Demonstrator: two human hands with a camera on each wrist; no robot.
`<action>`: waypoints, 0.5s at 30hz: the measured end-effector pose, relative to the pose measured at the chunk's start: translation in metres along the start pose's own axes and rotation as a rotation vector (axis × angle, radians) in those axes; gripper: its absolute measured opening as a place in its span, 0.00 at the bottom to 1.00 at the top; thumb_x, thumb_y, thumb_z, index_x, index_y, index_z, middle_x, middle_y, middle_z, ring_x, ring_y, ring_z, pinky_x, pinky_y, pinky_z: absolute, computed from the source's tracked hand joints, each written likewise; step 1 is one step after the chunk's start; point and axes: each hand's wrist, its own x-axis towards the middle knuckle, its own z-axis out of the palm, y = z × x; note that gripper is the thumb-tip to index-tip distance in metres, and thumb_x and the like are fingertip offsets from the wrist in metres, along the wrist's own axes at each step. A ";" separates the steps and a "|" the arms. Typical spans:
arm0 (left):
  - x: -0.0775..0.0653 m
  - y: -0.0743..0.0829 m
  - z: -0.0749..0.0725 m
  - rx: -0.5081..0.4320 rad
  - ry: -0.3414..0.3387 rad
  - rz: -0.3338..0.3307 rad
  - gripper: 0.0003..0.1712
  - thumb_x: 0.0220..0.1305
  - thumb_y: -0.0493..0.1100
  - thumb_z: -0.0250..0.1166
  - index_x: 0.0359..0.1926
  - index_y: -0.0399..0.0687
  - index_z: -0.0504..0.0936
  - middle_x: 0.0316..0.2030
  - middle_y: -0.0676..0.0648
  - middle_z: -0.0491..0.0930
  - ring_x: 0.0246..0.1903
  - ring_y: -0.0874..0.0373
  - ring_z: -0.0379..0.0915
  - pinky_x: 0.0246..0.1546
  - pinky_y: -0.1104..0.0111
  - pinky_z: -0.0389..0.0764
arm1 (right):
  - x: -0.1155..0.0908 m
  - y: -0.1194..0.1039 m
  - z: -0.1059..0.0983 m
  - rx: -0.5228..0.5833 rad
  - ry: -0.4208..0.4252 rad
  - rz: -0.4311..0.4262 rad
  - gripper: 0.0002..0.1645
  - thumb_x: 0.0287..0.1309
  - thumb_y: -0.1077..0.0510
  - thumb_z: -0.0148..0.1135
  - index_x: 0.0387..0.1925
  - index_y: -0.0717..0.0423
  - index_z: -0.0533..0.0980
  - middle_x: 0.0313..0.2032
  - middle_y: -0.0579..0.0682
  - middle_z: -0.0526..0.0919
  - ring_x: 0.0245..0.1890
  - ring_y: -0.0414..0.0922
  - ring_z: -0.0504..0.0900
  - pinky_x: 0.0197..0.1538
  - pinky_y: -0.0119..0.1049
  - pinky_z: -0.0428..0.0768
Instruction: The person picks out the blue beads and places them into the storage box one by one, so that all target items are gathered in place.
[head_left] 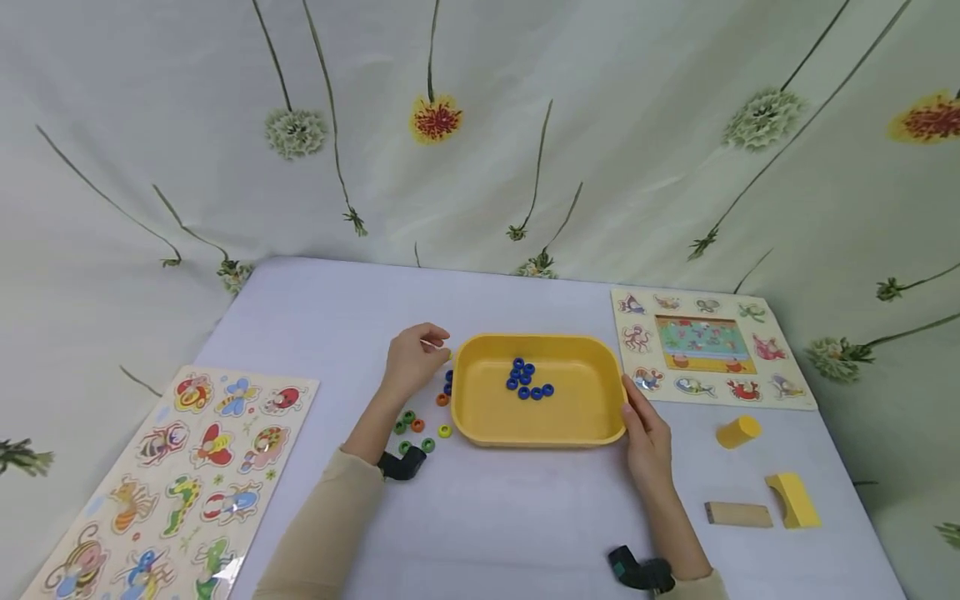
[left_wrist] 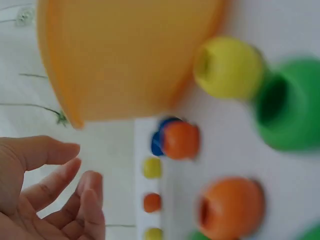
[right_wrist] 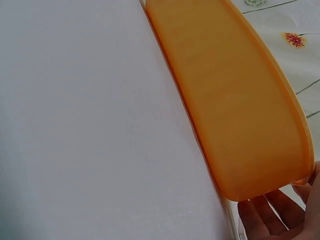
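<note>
A yellow tray (head_left: 540,425) stands on the table with several blue beads (head_left: 524,380) grouped inside it. At its right end my right hand (head_left: 647,442) grips the rim, thumb on top and fingers against the outer wall, as the right wrist view also shows. My left hand (head_left: 412,358) hovers just off the tray's left end. In the left wrist view its fingers (left_wrist: 65,172) are loosely bent with nothing between them. Near that hand lie loose beads, among them an orange bead (head_left: 417,425), a green bead (head_left: 428,445) and a yellow bead (head_left: 445,431). The left hand hides part of this group.
An insect picture board (head_left: 202,475) lies at the left. A sea-animal puzzle board (head_left: 705,387) lies at the back right. In front of it are a yellow cylinder (head_left: 738,432), a plain wooden block (head_left: 738,514) and a yellow arch block (head_left: 795,501).
</note>
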 end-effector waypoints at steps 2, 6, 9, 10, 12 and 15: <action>0.001 -0.012 -0.001 0.045 -0.067 -0.047 0.14 0.49 0.40 0.62 0.41 0.46 0.78 0.35 0.48 0.77 0.33 0.56 0.72 0.32 0.67 0.74 | 0.000 0.000 -0.001 -0.001 0.008 -0.008 0.21 0.64 0.51 0.42 0.59 0.37 0.64 0.60 0.37 0.65 0.61 0.34 0.62 0.54 0.18 0.63; 0.001 -0.030 0.002 0.102 -0.179 -0.078 0.16 0.49 0.40 0.62 0.43 0.48 0.78 0.36 0.48 0.76 0.35 0.56 0.71 0.36 0.66 0.74 | -0.001 0.001 -0.002 0.014 0.016 0.000 0.21 0.64 0.51 0.43 0.59 0.37 0.64 0.60 0.37 0.65 0.60 0.34 0.63 0.53 0.19 0.65; 0.000 -0.036 0.004 0.108 -0.194 -0.069 0.16 0.50 0.40 0.62 0.43 0.50 0.78 0.36 0.47 0.75 0.36 0.55 0.69 0.37 0.65 0.72 | -0.002 0.001 -0.001 0.024 0.017 0.006 0.21 0.64 0.52 0.43 0.58 0.37 0.65 0.60 0.37 0.66 0.60 0.34 0.63 0.52 0.19 0.66; 0.000 -0.036 0.004 0.107 -0.194 -0.064 0.16 0.50 0.40 0.62 0.43 0.50 0.78 0.36 0.47 0.75 0.35 0.55 0.69 0.37 0.65 0.72 | -0.002 0.001 -0.001 0.030 0.017 0.004 0.21 0.64 0.52 0.43 0.58 0.38 0.65 0.60 0.38 0.66 0.60 0.34 0.64 0.52 0.19 0.66; 0.001 -0.037 0.005 0.102 -0.193 -0.057 0.16 0.50 0.40 0.62 0.43 0.50 0.78 0.37 0.48 0.75 0.35 0.55 0.69 0.37 0.66 0.72 | -0.002 0.002 0.000 0.036 0.017 -0.009 0.21 0.64 0.52 0.44 0.59 0.39 0.65 0.60 0.39 0.66 0.60 0.35 0.63 0.53 0.19 0.65; 0.001 -0.036 0.005 0.106 -0.204 -0.036 0.17 0.49 0.40 0.63 0.43 0.50 0.79 0.37 0.48 0.76 0.35 0.56 0.69 0.36 0.67 0.72 | -0.002 0.002 0.000 0.043 0.016 -0.031 0.21 0.64 0.52 0.44 0.59 0.39 0.65 0.60 0.39 0.66 0.60 0.35 0.63 0.53 0.19 0.65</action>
